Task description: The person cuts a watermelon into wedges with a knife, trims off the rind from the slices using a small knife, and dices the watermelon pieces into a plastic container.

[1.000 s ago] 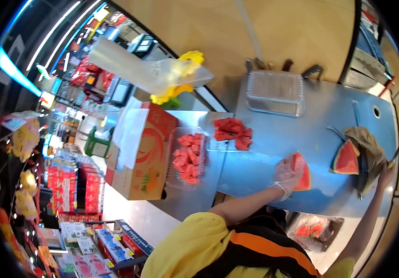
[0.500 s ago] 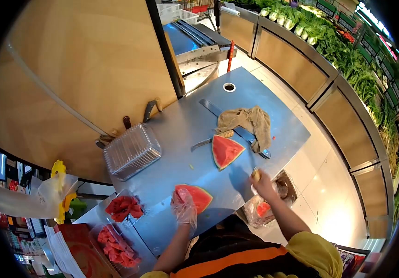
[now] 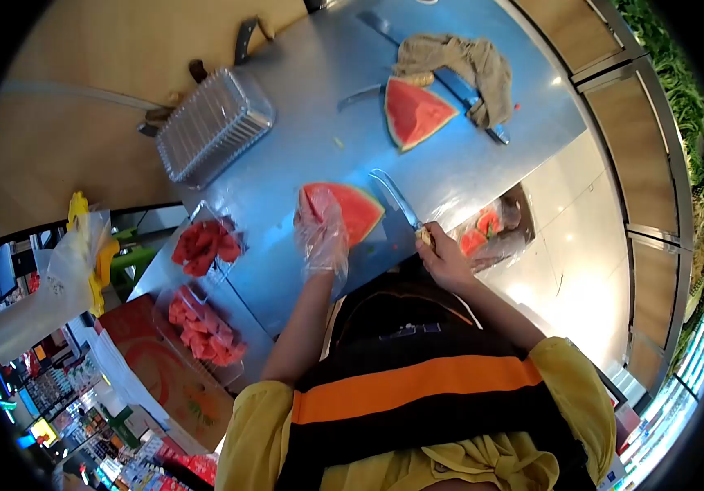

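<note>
My left hand (image 3: 322, 233), in a clear plastic glove, grips a watermelon wedge (image 3: 360, 214) lying on the metal table (image 3: 303, 147). In my bare right hand (image 3: 445, 258) is a knife (image 3: 398, 196), held by its handle. Its curved blade points up and away, just right of the wedge and apart from it. Farther back lies a second watermelon wedge (image 3: 416, 114), beside a bunched brown cloth (image 3: 487, 69) with a long knife partly under it. Another blade shows left of that wedge.
Stacked clear plastic containers (image 3: 214, 127) stand at the back left. Left of my gloved hand are two clear trays with red watermelon pieces (image 3: 204, 245) and pink cut chunks (image 3: 196, 323). Below the right table edge, a plastic-lined bin (image 3: 519, 237) holds watermelon scraps.
The view has tilted down and nearer. My right hand has come left toward the held wedge, and its knife blade now shows clearly. My left hand stays on the wedge.
</note>
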The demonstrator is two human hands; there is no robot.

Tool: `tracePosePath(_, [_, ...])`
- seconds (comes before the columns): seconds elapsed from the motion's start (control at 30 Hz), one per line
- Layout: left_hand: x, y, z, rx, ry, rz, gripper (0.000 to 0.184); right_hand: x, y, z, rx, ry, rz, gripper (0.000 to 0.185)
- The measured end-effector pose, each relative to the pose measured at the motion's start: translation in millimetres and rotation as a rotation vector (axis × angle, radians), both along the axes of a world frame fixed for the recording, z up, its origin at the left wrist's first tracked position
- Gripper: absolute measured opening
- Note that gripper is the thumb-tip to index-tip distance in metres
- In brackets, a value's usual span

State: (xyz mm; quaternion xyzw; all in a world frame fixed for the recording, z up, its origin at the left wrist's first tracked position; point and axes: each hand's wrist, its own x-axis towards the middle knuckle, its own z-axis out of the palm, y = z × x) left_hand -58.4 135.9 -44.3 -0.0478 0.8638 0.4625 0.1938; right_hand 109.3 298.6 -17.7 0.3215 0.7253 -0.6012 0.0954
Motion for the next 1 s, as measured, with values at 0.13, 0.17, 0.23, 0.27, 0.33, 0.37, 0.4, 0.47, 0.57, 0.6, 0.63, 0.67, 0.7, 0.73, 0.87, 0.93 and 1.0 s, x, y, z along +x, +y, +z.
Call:
tracePosePath(0.13, [2, -1, -21, 0.163, 0.093, 0.041, 0.067, -5, -12, 2, 0.055, 0.057, 0.042, 0.031])
tracePosePath(0.17, [3, 0, -20, 0.196, 0.094, 0.054, 0.066, -8, -15, 5, 0.056, 0.070, 0.043, 0.031])
tracePosePath(0.23, [4, 5, -17, 0.216, 0.115, 0.081, 0.065, -8, -19, -3, 0.069, 0.042, 0.058, 0.029])
tracePosePath(0.27, [6, 6, -13, 0.222, 0.121, 0.089, 0.065, -9, -21, -8, 0.101, 0.054, 0.067, 0.029])
tracePosePath(0.33, [9, 14, 5, 0.483, -0.098, 0.253, 0.065, -12, -24, -11, 0.130, 0.067, 0.069, 0.029])
tracePosePath(0.37, [9, 11, 0, 0.480, -0.102, 0.248, 0.065, -14, -26, -10, 0.153, 0.062, 0.070, 0.029])
tracePosePath(0.4, [9, 7, -7, 0.386, -0.006, 0.171, 0.065, -17, -27, -10, 0.176, 0.056, 0.070, 0.028])
tracePosePath(0.47, [9, 2, -21, 0.290, 0.085, 0.087, 0.065, -21, -32, -17, 0.188, 0.023, 0.068, 0.029])
tracePosePath(0.57, [9, 4, -25, 0.056, 0.214, 0.039, 0.066, -22, -38, -21, 0.187, -0.010, 0.063, 0.027])
tracePosePath(0.6, [9, 8, -21, 0.094, 0.144, 0.089, 0.066, -22, -40, -21, 0.173, -0.009, 0.061, 0.026])
tracePosePath(0.63, [9, 9, -16, 0.110, 0.107, 0.109, 0.067, -18, -41, -24, 0.168, -0.010, 0.054, 0.026])
tracePosePath(0.67, [9, 10, -12, 0.125, 0.070, 0.129, 0.067, -12, -43, -28, 0.138, 0.017, 0.051, 0.026])
tracePosePath(0.7, [9, 10, -7, 0.135, -0.006, 0.141, 0.069, -9, -44, -28, 0.109, 0.045, 0.048, 0.025])
tracePosePath(0.73, [10, 10, -4, 0.135, -0.044, 0.142, 0.071, -11, -44, -28, 0.104, 0.043, 0.040, 0.025])
tracePosePath(0.87, [14, 15, 6, 0.075, -0.019, 0.147, 0.073, -21, -36, -31, 0.173, 0.054, 0.126, 0.026])
tracePosePath(0.93, [15, 18, 12, 0.324, -0.108, 0.209, 0.071, -19, -29, -27, 0.133, 0.073, 0.164, 0.026])
tracePosePath(1.0, [8, 8, -13, 0.233, 0.014, 0.134, 0.066, -17, -27, -28, 0.112, 0.103, 0.165, 0.026])
